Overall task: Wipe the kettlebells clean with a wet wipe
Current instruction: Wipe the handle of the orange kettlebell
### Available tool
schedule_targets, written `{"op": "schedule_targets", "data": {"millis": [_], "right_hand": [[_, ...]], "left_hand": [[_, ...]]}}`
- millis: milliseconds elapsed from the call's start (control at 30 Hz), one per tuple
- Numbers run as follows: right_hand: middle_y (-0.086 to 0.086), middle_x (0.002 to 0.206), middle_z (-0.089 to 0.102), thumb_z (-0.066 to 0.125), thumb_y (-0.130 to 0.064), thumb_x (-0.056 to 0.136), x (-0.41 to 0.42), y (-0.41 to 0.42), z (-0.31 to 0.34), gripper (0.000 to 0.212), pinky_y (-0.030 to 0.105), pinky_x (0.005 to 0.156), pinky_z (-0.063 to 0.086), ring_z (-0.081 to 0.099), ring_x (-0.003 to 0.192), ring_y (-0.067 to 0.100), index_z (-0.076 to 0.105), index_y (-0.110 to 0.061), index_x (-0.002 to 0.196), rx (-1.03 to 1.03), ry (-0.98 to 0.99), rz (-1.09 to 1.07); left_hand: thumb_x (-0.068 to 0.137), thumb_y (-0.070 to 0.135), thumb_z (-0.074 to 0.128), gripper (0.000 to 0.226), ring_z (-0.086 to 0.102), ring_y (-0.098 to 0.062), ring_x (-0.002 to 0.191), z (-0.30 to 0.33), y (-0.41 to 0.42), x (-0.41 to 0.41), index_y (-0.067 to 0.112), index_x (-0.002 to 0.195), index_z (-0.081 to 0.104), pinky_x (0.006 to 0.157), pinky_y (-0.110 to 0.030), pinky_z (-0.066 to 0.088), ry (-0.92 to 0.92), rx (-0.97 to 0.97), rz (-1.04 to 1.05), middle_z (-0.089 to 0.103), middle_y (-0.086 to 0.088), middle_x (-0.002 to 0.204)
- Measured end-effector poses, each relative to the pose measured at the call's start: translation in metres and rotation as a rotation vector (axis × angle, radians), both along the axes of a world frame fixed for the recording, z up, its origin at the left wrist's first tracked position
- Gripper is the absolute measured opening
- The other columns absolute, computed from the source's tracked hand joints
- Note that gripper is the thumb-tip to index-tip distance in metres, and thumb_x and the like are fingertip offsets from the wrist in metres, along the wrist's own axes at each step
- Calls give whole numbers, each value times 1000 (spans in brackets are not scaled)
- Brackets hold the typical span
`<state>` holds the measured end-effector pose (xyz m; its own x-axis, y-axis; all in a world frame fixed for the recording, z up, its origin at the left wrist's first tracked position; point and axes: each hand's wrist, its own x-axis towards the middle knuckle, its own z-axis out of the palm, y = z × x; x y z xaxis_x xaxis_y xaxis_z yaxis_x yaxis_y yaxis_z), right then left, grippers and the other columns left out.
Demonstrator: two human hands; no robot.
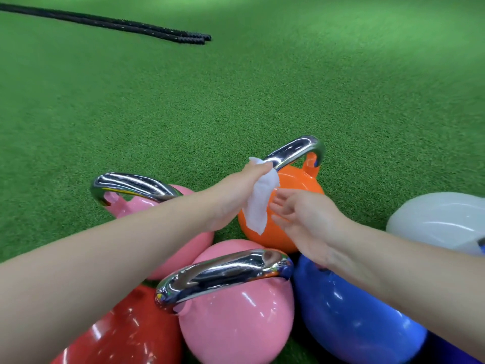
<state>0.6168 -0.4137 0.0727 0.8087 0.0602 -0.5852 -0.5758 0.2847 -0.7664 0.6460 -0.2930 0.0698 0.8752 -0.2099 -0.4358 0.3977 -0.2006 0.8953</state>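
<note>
Head view: your left hand (236,190) grips the white wet wipe (258,203), fingers curled round it, pressing it on the chrome handle (294,152) of the orange kettlebell (296,185). Your right hand (301,219) rests on the orange body, fingers straight, holding nothing. Pink kettlebells (236,319), a red (126,334), a blue (349,319) and a white one (435,219) crowd round on green turf (210,95); black ropes (157,31) lie well apart

Six kettlebells (283,206); one wet wipe (258,203); two ropes (118,24); two hands (236,198).
</note>
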Motion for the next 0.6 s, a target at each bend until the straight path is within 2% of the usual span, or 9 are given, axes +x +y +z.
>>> {"op": "schedule_targets", "data": {"millis": [33, 100, 167, 267, 333, 400, 467, 533, 600], "right_hand": [[22, 114, 61, 28, 12, 87, 0, 5, 0, 38, 34, 89, 46, 58, 110, 28, 58, -2, 104, 23, -24, 36], [17, 97, 64, 28, 14, 81, 4, 13, 0, 41, 33, 87, 45, 60, 94, 25, 61, -4, 98, 7, -59, 91], [9, 87, 58, 30, 13, 78, 11, 17, -2, 39, 33, 84, 42, 52, 88, 23, 61, -7, 91, -44, -50, 107], [9, 110, 60, 33, 11, 77, 17, 18, -12, 45, 37, 94, 41, 52, 105, 24, 61, -15, 102, -175, -76, 231], [10, 112, 61, 35, 10, 83, 17, 20, -18, 43, 37, 96, 42, 52, 105, 23, 60, -15, 110, -233, -114, 291], [12, 114, 61, 38, 8, 88, 17, 21, -21, 41, 26, 78, 44, 52, 96, 19, 57, -10, 119, -268, -144, 297], [10, 116, 61, 40, 7, 90, 16, 22, -23, 40, 15, 62, 38, 51, 88, 13, 55, -10, 123, -298, -167, 290], [6, 114, 61, 43, 7, 89, 15, 24, -27, 40, 14, 59, 38, 50, 89, 12, 56, -12, 122, -346, -168, 290], [9, 111, 62, 44, 9, 87, 14, 26, -35, 39, 15, 56, 42, 52, 88, 15, 58, -12, 117, -381, -181, 300]], "left_hand": [[65, 66, 44, 79, 46, -17, 126, -1, -1, -3, 18, 127, 52, 114, -39, 24, -22, 34, 0, 54, -7, 130], [76, 72, 39, 83, 29, -13, 138, -3, -3, -12, 23, 143, 33, 117, -32, 12, -48, 116, -41, 33, -2, 149], [92, 60, 27, 68, 22, -8, 139, -10, -2, -18, 25, 148, 16, 112, -23, 13, -53, 164, -48, 16, 3, 155], [90, 66, 25, 72, 31, -13, 136, -17, 5, -20, 22, 147, 25, 113, -28, 20, 35, 164, -19, 31, 3, 150], [95, 57, 18, 62, 46, -7, 123, -14, 11, -16, 19, 139, 39, 105, -23, 29, 125, -11, -19, 46, 4, 140], [98, 50, 7, 57, 48, -1, 117, -12, 18, -12, 22, 136, 39, 100, -16, 29, 175, -90, -94, 49, 10, 135], [96, 52, 4, 63, 35, -6, 131, -14, 23, -10, 20, 144, 28, 108, -21, 22, 213, -119, -116, 37, 7, 146], [97, 52, 11, 64, 37, -14, 133, -16, 17, -13, 13, 143, 31, 109, -27, 25, 249, -130, -27, 38, -1, 145], [99, 45, 21, 60, 40, -23, 132, -21, 8, -19, 3, 138, 37, 101, -27, 36, 235, -151, 93, 42, -10, 144]]}}
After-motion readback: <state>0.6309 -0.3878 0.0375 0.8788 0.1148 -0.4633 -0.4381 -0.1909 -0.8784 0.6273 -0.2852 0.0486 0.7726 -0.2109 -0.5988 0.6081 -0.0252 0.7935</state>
